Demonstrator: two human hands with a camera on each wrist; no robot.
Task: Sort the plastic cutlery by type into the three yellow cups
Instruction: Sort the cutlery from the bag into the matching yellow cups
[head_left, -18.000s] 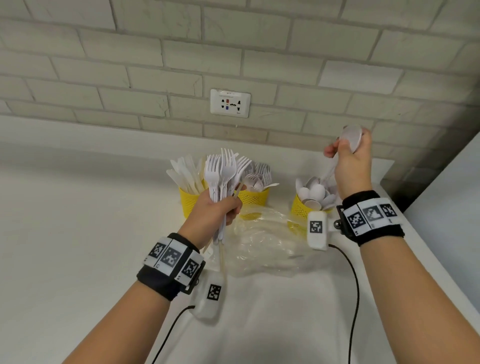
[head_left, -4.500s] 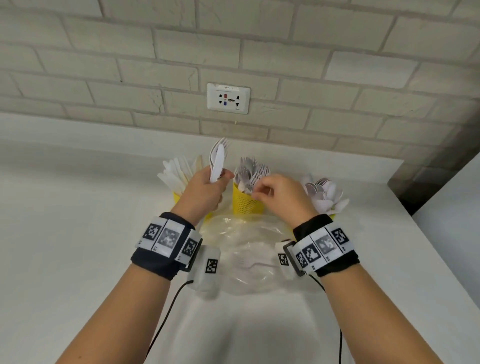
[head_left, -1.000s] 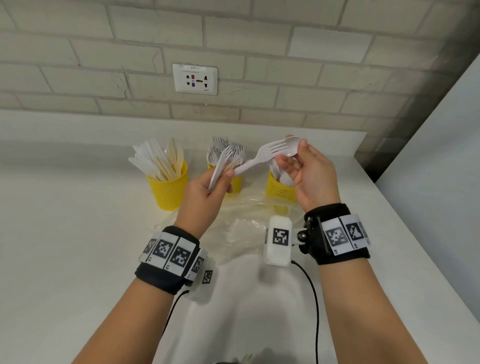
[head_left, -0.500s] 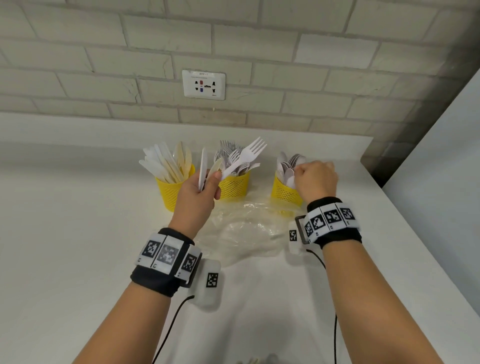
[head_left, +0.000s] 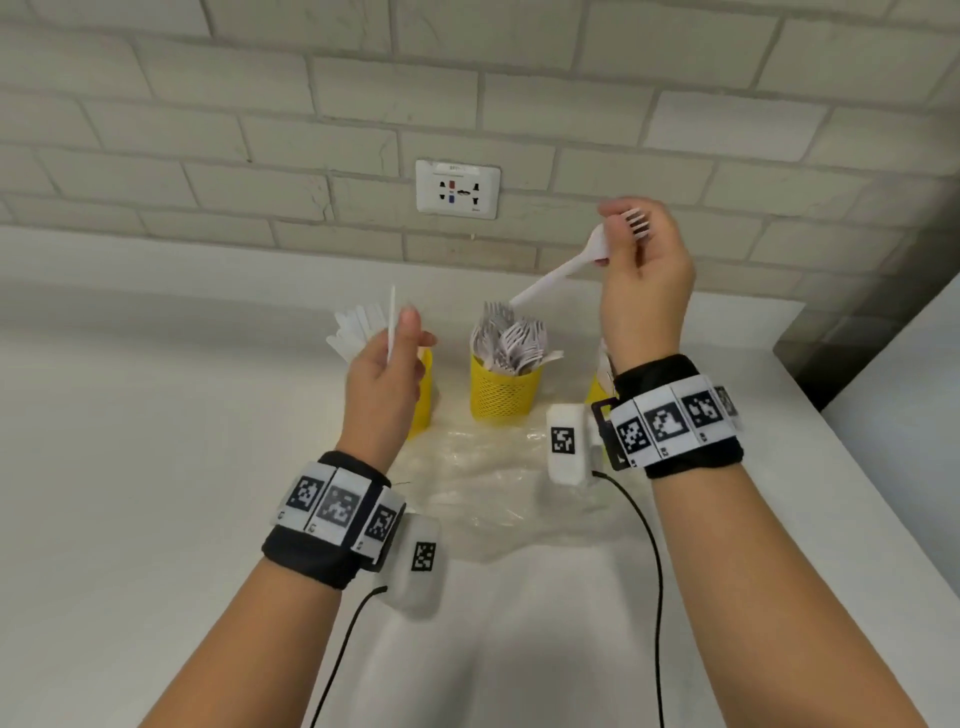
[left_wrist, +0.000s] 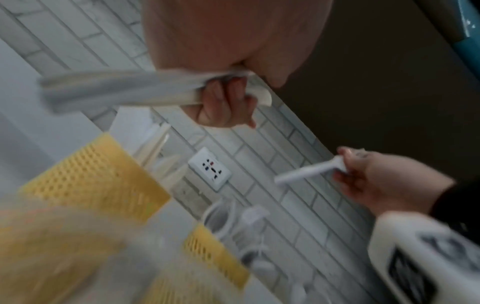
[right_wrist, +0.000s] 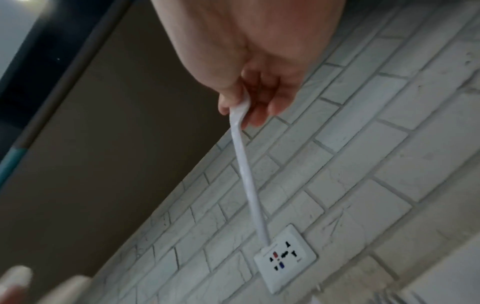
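Three yellow mesh cups stand by the wall. The left cup (head_left: 425, 387) holds knives and is half hidden by my left hand (head_left: 408, 332), which pinches one white knife (head_left: 391, 322) upright, edge-on. The middle cup (head_left: 500, 392) is full of forks. Only a sliver of the right cup (head_left: 596, 391) shows behind my right wrist. My right hand (head_left: 618, 231) is raised above the middle and right cups and grips a white fork (head_left: 553, 278) near its tines, handle slanting down-left towards the middle cup. The left wrist view shows the knife (left_wrist: 116, 90); the right wrist view shows the fork (right_wrist: 248, 176).
A crumpled clear plastic bag (head_left: 493, 483) lies on the white counter (head_left: 156, 493) in front of the cups. A wall socket (head_left: 457, 189) sits in the brick wall behind. A dark gap and a white panel (head_left: 904, 384) bound the counter on the right.
Half a second ago my left hand held a knife and a fork while my right hand was at the right cup. Now the fork is in my raised right hand; the left keeps the knife.
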